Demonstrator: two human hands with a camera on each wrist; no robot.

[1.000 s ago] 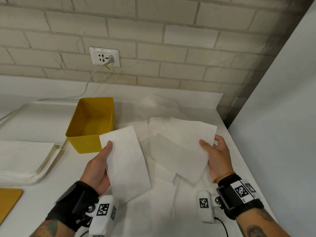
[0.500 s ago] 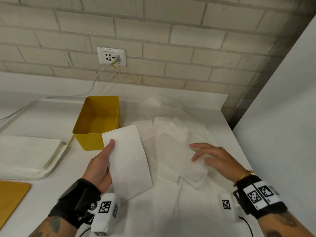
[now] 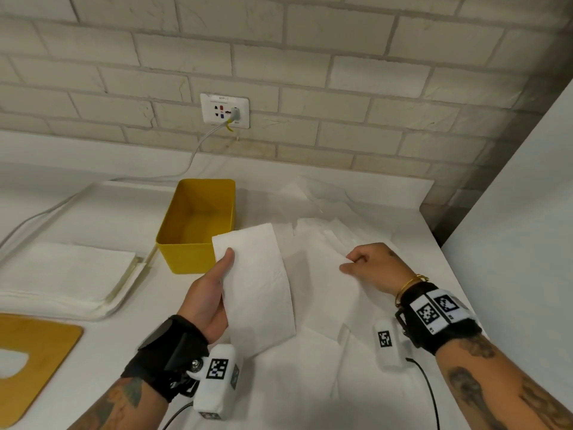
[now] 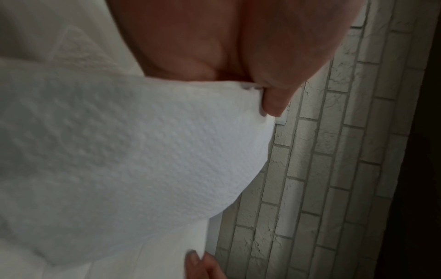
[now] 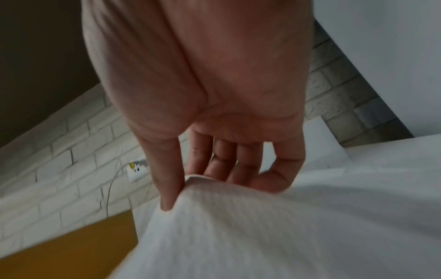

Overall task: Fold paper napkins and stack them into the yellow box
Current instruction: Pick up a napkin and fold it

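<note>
1. Left hand point(image 3: 206, 301): grasping a folded napkin point(image 3: 257, 290), thumb on top along the left edge, remaining fingers hidden beneath; napkin held clear of the table, long axis tilted toward 11 o'clock.
2. Right hand point(image 3: 376, 268): pinching the edge of a loose napkin point(image 5: 274, 232) between thumb and fingertips, other fingers curled; sheet raised from the pile at 3 o'clock of the folded napkin.
3. Napkin pile point(image 3: 325, 231): unfolded white sheets spread over the table point(image 3: 93, 212) under and beyond both hands, reaching toward 12 o'clock.
4. Yellow box point(image 3: 198, 225): upright, open, nothing visible inside; at 11 o'clock of the left hand, near corner partly covered by the folded napkin.
5. White stack point(image 3: 62, 274): flat, at 9 o'clock of the box.
6. Yellow board point(image 3: 34, 361): at 8 o'clock, cut by the frame edge.
7. Wall socket point(image 3: 224, 110): on the brick wall at 12 o'clock, cable plugged in.
</note>
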